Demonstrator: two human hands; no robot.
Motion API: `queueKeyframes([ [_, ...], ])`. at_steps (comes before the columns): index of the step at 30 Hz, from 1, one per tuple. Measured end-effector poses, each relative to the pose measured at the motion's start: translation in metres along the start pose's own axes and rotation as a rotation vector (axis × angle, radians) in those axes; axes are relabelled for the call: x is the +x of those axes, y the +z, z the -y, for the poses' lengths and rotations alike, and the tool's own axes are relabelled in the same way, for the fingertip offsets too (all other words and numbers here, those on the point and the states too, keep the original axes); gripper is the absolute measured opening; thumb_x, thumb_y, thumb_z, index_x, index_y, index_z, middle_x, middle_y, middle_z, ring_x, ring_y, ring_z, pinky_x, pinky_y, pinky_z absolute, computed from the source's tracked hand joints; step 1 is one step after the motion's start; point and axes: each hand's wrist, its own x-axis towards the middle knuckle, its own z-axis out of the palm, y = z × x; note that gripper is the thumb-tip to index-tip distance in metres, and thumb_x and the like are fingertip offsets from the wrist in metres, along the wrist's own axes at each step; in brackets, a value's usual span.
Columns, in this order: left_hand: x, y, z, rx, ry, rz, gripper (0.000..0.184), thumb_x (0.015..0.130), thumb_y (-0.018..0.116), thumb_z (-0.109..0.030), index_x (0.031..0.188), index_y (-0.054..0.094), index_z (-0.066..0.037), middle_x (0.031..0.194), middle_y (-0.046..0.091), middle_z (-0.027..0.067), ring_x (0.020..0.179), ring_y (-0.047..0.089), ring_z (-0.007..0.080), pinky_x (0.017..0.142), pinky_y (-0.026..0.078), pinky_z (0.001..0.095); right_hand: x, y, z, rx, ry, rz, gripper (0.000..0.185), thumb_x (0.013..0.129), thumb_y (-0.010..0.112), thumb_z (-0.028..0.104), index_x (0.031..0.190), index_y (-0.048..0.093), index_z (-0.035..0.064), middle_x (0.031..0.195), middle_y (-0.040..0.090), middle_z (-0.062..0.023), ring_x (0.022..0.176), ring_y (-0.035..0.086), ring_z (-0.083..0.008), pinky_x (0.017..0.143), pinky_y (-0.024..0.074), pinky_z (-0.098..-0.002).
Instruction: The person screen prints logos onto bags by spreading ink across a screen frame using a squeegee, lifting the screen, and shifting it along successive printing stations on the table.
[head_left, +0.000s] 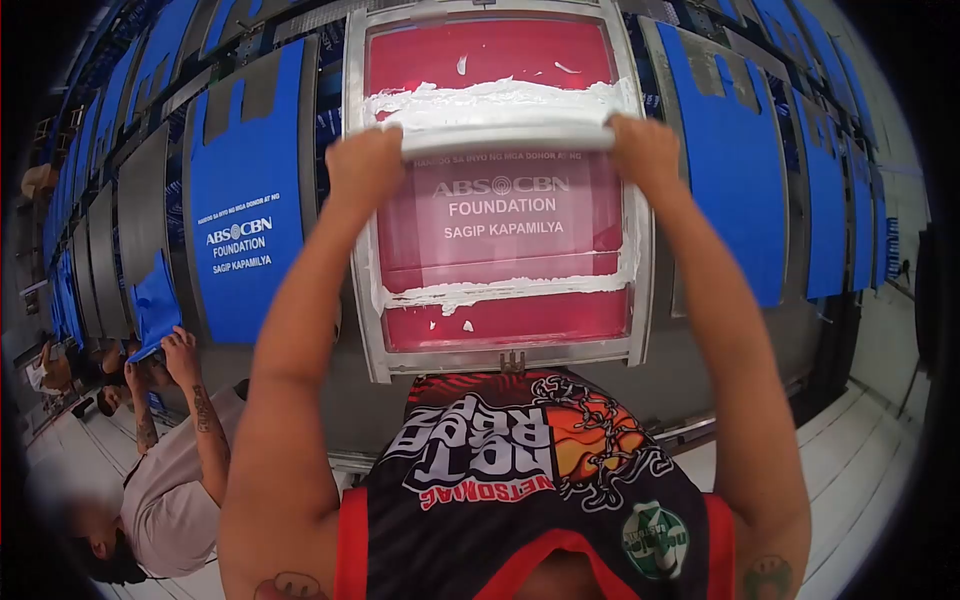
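A screen-printing frame (570, 350) with a red mesh (480, 55) lies before me, lettering showing through it. Across the mesh stretches a squeegee (508, 139), and I grip it at both ends. My left hand (367, 168) is closed around its left end, and my right hand (645, 155) around its right end. Thick white ink (500, 97) is heaped just beyond the squeegee. Another streak of white ink (510, 291) runs across the near part of the mesh.
Blue fabric pieces printed with white lettering (240, 240) lie on boards left of the frame. A plain blue piece (730, 180) lies to the right. At lower left, a co-worker (165, 480) with tattooed forearms handles a blue fabric piece (155, 305).
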Motion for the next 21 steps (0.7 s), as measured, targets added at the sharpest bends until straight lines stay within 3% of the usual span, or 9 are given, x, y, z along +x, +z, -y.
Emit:
queueKeyframes([
  [4,0.074,-0.042,-0.002,0.029,-0.065,0.382,0.031,0.073,0.074,-0.028,0.099,0.069,-0.013,0.095,0.070,0.0113,0.091,0.068,0.0291,0.073,0.055,0.0448,0.058,-0.022,-0.012,-0.041,-0.009,0.243,0.034,0.064,0.077,0.021,0.095,0.065,0.0133,0.086,0.069,-0.0119,0.083,0.067,-0.0334,0.071,0.0533,-0.0462],
  [6,0.089,-0.049,-0.033,0.114,-0.048,0.350,0.039,0.069,0.078,-0.031,0.102,0.069,-0.011,0.099,0.070,0.0124,0.097,0.067,0.0294,0.078,0.054,0.0446,0.056,-0.023,-0.007,-0.016,0.017,0.087,0.041,0.066,0.079,0.019,0.104,0.064,0.0134,0.101,0.066,-0.0116,0.099,0.061,-0.0315,0.083,0.0491,-0.0439],
  [8,0.083,-0.035,-0.076,-0.223,0.176,0.093,0.046,0.065,0.082,-0.034,0.102,0.069,-0.010,0.098,0.070,0.0133,0.098,0.066,0.0302,0.083,0.052,0.0444,0.013,-0.028,0.016,0.139,-0.047,-0.496,0.046,0.067,0.080,0.019,0.108,0.062,0.0101,0.106,0.063,-0.0110,0.106,0.057,-0.0303,0.087,0.0457,-0.0419],
  [10,0.099,-0.045,-0.076,-0.290,0.167,0.170,0.045,0.063,0.082,-0.034,0.098,0.070,-0.009,0.095,0.070,0.0143,0.092,0.067,0.0308,0.080,0.052,0.0442,-0.053,-0.045,0.039,0.312,0.059,-0.326,0.039,0.073,0.077,0.022,0.107,0.065,0.0076,0.100,0.065,-0.0127,0.097,0.061,-0.0301,0.080,0.0481,-0.0406],
  [12,0.127,-0.034,-0.058,-0.333,0.243,0.204,0.044,0.063,0.082,-0.033,0.097,0.069,-0.008,0.087,0.070,0.0155,0.083,0.068,0.0318,0.076,0.052,0.0426,-0.133,-0.069,0.066,0.934,0.458,0.330,0.027,0.086,0.065,0.028,0.090,0.072,0.0032,0.076,0.069,-0.0107,0.072,0.064,-0.0166,0.067,0.0506,-0.0332],
  [13,0.131,-0.038,-0.051,-0.332,0.256,0.200,0.044,0.063,0.082,-0.033,0.097,0.069,-0.008,0.087,0.070,0.0155,0.083,0.068,0.0318,0.076,0.052,0.0426,-0.166,-0.075,0.075,1.037,0.510,0.760,0.034,0.087,0.065,0.036,0.089,0.073,0.0029,0.074,0.069,-0.0086,0.072,0.063,-0.0125,0.068,0.0506,-0.0318],
  [15,0.143,-0.057,-0.044,-0.289,0.247,0.212,0.044,0.064,0.082,-0.032,0.099,0.069,-0.010,0.087,0.069,0.0153,0.081,0.067,0.0327,0.075,0.052,0.0409,-0.244,-0.032,0.094,1.170,0.489,1.101,0.047,0.087,0.064,0.046,0.089,0.072,-0.0004,0.081,0.071,-0.0090,0.075,0.064,-0.0147,0.070,0.0508,-0.0321],
  [18,0.140,-0.064,-0.048,-0.331,0.232,0.076,0.044,0.064,0.082,-0.031,0.101,0.070,-0.011,0.089,0.070,0.0151,0.082,0.067,0.0322,0.076,0.052,0.0404,-0.292,-0.007,0.158,1.274,0.504,0.893,0.046,0.088,0.064,0.043,0.091,0.070,-0.0026,0.083,0.070,-0.0097,0.075,0.064,-0.0143,0.071,0.0506,-0.0305],
  [21,0.135,-0.044,-0.061,-0.354,0.129,0.234,0.043,0.065,0.081,-0.031,0.103,0.070,-0.013,0.092,0.070,0.0136,0.086,0.066,0.0317,0.077,0.051,0.0403,-0.305,0.017,0.188,1.632,0.734,0.768,0.043,0.087,0.067,0.038,0.091,0.070,-0.0046,0.077,0.069,-0.0112,0.071,0.065,-0.0138,0.067,0.0503,-0.0273],
])
